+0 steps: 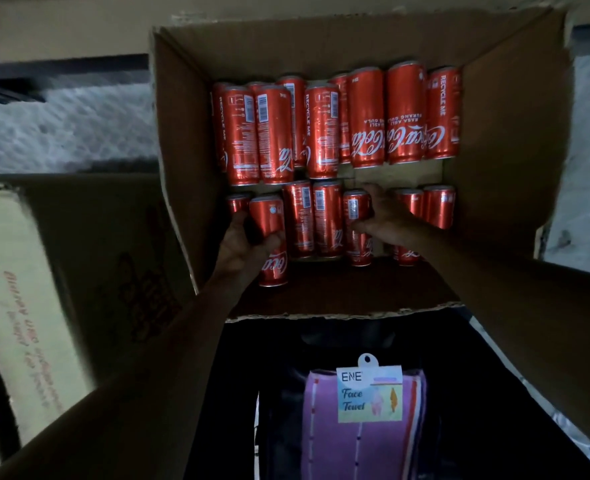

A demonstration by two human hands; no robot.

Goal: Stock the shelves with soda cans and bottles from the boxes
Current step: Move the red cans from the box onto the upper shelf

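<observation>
While both reach into the cardboard box (494, 150), the left hand (243, 247) grips a red can (269, 220) and the right hand (388, 216) curls round a second can (355, 206).

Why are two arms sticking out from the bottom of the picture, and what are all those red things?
The camera sits on a person's head and looks forward and down. So you see that person's own arms, just as they see them. There is only this one picture.

The arms reach into an open cardboard box that holds red soda cans: a bunch at the far end and a row nearer the person. The left hand grips the left can in the near row. The right hand grips the middle can in that same row.

Below the box, close to the person, lies a purple face towel pack. A second box sits off to the left. The room is dim, so the small print is hard to read.
</observation>
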